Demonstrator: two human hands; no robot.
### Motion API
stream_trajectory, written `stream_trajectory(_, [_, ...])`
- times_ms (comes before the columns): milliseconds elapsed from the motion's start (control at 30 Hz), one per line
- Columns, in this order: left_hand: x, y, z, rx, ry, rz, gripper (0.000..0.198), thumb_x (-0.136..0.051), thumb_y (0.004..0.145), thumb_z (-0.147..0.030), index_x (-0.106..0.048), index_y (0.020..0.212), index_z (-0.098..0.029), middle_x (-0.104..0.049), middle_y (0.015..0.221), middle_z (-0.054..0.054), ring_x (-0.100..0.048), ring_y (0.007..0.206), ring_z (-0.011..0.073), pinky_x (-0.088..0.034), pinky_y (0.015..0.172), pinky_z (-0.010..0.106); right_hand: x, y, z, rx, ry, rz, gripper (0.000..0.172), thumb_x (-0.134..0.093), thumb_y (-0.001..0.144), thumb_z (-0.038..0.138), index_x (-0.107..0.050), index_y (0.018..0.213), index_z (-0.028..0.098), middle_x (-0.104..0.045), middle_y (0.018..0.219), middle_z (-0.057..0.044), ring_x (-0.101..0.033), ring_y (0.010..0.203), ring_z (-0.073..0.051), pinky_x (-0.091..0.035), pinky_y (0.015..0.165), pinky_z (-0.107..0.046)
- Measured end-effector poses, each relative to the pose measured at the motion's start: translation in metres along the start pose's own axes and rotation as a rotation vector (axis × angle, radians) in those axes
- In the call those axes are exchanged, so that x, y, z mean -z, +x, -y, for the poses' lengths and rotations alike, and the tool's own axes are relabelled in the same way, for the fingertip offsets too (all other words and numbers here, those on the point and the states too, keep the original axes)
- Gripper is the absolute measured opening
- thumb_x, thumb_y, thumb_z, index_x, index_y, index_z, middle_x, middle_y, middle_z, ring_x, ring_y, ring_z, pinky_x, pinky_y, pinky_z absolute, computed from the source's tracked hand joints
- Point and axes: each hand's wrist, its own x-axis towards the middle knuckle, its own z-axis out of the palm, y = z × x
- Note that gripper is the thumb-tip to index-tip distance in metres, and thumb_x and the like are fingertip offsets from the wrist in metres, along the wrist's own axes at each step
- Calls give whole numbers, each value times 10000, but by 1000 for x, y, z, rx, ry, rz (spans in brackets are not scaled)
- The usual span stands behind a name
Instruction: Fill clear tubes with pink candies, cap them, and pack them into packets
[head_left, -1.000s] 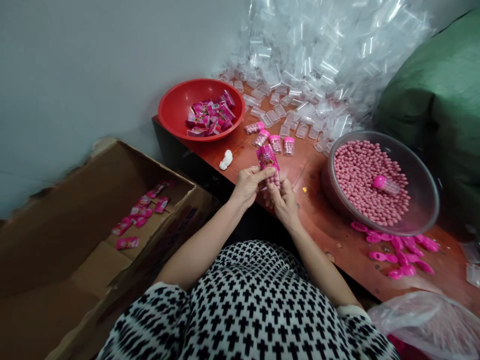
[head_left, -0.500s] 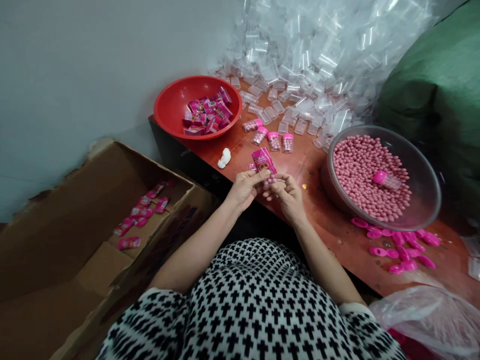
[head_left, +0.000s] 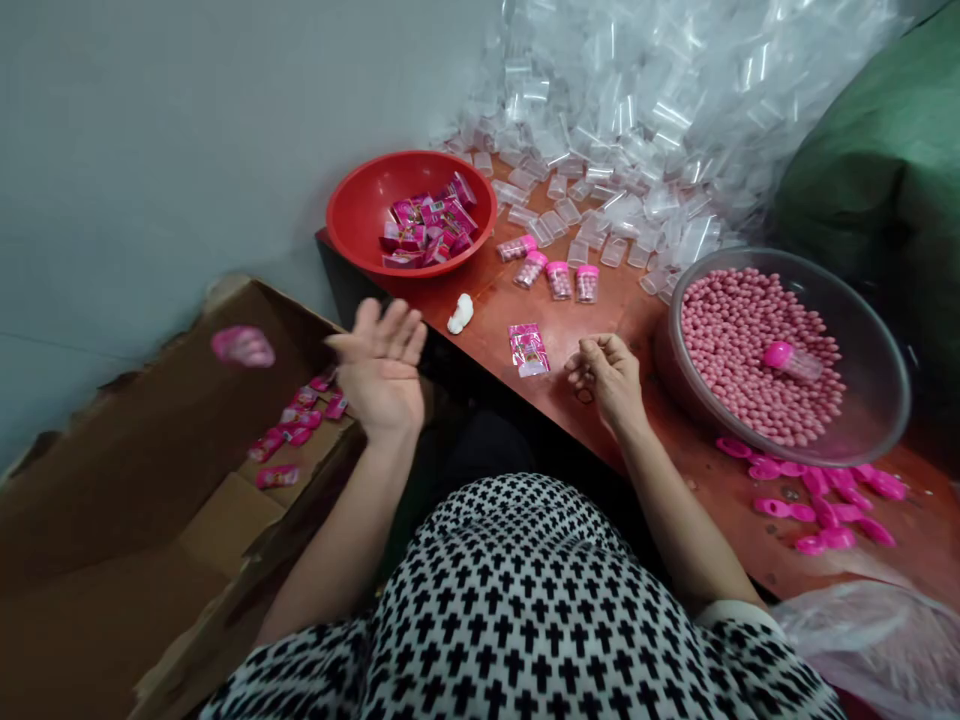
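My left hand [head_left: 382, 375] is open, palm up and fingers spread, above the near side of a cardboard box [head_left: 217, 540]. To its left, a blurred pink-wrapped tube of pink balls [head_left: 244, 346] is in mid-air over the box. My right hand [head_left: 609, 375] hovers at the table's front edge with fingers curled together; a small dark loop shows below the fingertips, too unclear to name. Left of that hand, a flat pink printed wrapper [head_left: 529, 350] lies on the table. Several filled tubes with pink caps [head_left: 559, 280] stand or lie behind it.
A red bowl [head_left: 352, 235] holds pink wrappers. Clear tubes [head_left: 600, 130] are heaped at the back. A grey basin [head_left: 892, 400] of pink balls sits right, with pink caps [head_left: 825, 510] before it. A white lump [head_left: 460, 314] lies near the table edge.
Both hands have parted. My left hand has swung left and let go of the wrapped tube, which flies toward the box. My right hand has shifted right. The flat wrapper is now uncovered.
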Motion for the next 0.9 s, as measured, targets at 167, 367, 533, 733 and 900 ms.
stream_trajectory(167, [-15, -20, 59, 64, 594, 457, 412, -928, 596, -158, -781, 968, -253, -698, 1323, 76, -476, 1438, 274, -240, 1262, 433, 4, 1, -1, -8, -104, 40, 461, -733, 755, 633, -548, 834, 218, -690, 650, 21, -581, 473, -89, -404, 415, -180])
stream_trajectory(367, [-17, -23, 101, 27, 730, 537, 269, -816, 704, -55, -783, 840, -285, -701, 1316, 54, -417, 1481, 264, -90, 1287, 503, 4, 10, -10, 0, -331, 134, 395, -660, 820, 594, -579, 782, 209, -648, 660, 16, -565, 536, -105, -448, 486, -216])
stream_trajectory(533, [-13, -21, 105, -41, 772, 585, 187, -736, 810, -125, -784, 831, -304, -741, 1239, 35, -462, 1445, 238, -69, 1287, 508, -3, 30, -23, 76, -479, 116, 299, -627, 848, 506, -600, 835, 208, -656, 753, -4, -626, 684, -154, -510, 607, -278])
stream_trajectory(733, [-14, -20, 108, -113, 840, 601, 146, -767, 807, -181, -789, 902, -290, -704, 1316, 50, -472, 1441, 267, -123, 1281, 536, 0, 32, -27, 81, -512, 103, 275, -599, 848, 474, -612, 861, 199, -668, 763, -18, -631, 689, -164, -501, 605, -285])
stream_trajectory(900, [-9, -16, 121, -339, 1039, 633, 117, -706, 869, -184, -799, 905, -245, -739, 1242, 65, -543, 1378, 289, -252, 1253, 573, 3, 29, -26, 35, -461, 86, 286, -613, 844, 479, -613, 853, 193, -682, 751, -10, -639, 682, -148, -505, 603, -263])
